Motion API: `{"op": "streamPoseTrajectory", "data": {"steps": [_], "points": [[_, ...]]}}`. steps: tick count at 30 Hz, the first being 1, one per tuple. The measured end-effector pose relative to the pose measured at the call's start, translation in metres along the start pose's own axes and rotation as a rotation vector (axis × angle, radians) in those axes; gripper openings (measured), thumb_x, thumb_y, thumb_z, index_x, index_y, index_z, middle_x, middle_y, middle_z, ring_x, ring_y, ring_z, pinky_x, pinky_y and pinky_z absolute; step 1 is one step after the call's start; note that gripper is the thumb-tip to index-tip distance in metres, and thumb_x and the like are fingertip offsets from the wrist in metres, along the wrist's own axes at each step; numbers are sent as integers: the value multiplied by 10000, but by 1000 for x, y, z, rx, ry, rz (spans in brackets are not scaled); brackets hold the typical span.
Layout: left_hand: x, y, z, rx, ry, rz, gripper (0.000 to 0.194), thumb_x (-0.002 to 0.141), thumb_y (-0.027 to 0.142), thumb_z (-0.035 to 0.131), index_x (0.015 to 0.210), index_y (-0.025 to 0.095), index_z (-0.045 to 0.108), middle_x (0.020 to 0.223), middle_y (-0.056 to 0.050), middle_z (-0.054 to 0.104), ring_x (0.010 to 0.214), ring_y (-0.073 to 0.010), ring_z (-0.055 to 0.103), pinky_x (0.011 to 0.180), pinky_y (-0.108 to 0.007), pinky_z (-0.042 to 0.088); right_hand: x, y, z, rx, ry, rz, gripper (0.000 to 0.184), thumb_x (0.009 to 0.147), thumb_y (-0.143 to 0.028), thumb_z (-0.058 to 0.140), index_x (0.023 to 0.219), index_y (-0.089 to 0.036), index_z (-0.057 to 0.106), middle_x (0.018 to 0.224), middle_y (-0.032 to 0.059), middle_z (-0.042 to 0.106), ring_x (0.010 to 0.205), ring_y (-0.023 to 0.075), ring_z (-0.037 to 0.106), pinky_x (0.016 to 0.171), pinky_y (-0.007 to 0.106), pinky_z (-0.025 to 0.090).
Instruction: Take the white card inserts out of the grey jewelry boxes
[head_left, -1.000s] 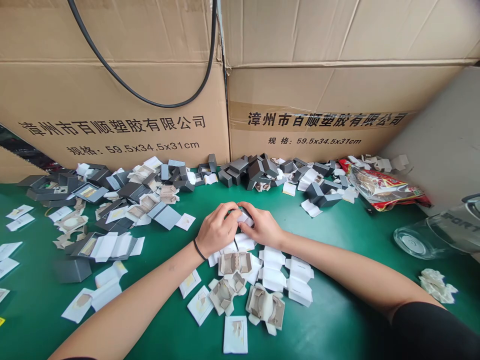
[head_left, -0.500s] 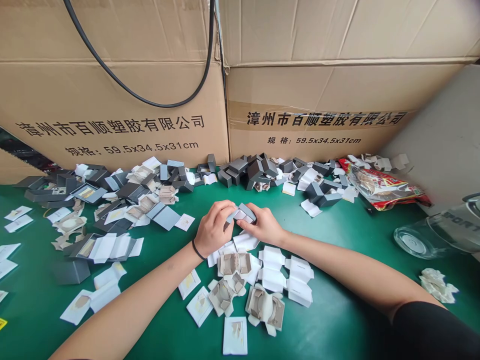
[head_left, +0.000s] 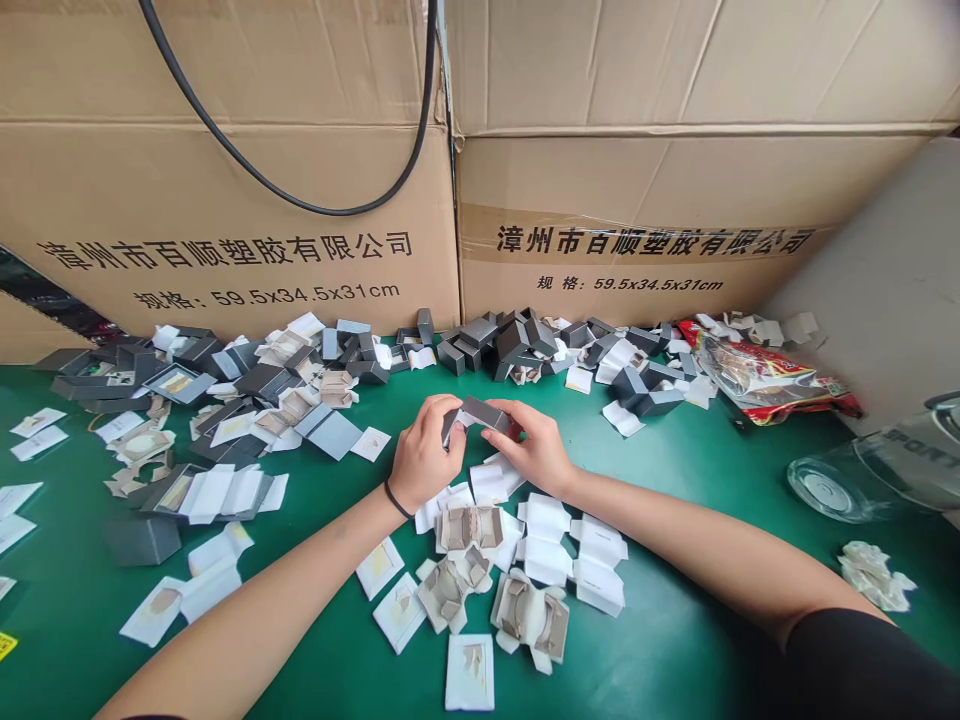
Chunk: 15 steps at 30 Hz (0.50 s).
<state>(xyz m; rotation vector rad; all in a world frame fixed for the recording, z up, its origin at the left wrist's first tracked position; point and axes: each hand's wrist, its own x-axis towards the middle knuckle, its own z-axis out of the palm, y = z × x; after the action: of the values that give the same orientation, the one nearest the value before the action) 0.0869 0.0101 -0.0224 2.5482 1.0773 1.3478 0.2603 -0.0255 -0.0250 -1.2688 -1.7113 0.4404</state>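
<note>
One small grey box, freshly turned

Held over the green table, near white card pieces. Gripped at one end by the left hand, curled closed, and at the other by the right hand, likewise closed. Just turned from pale inside to dark outer face: apparently still being worked.

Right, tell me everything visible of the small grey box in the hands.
The small grey box has dark, matte-looking, straight-edged outer faces, perhaps of card. A paler area shows near the left hand, which grips one end; the right hand grips the other, over the green table. One long face slants across the view. The hands hide much of it.
</note>
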Motion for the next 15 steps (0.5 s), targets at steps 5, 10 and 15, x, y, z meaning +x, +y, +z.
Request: {"op": "streamPoseTrajectory", "data": {"steps": [5, 10, 15], "points": [[2, 7, -2, -46, -101, -170, 428, 788, 161, 506, 1207, 179, 423, 1070, -92, 583, 962, -186, 593, 750, -285, 522, 0, 0, -3, 24, 91, -140, 259, 868, -288, 514, 1117, -252, 575, 909, 39, 626, 685, 131, 557, 561, 250, 488], [4, 3, -3, -183, -239, -289, 257, 786, 195, 518, 1043, 187, 527, 875, -22, 645, 602, -109, 561, 606, -239, 490, -2, 2, -3, 70, 96, -270, 259, 859, -245, 513, 1114, -268, 546, 947, 42, 615, 775, 143, 588, 603, 253, 514], [3, 0, -4, -265, -287, -273, 371, 756, 151, 519, 1122, 196, 485, 846, -2, 654, 539, -87, 539, 518, -201, 458, -4, 8, 3, 227, 59, -162, 349, 800, -249, 573, 1133, -249, 470, 949, 41, 615, 747, 130, 599, 619, 240, 517]]}}
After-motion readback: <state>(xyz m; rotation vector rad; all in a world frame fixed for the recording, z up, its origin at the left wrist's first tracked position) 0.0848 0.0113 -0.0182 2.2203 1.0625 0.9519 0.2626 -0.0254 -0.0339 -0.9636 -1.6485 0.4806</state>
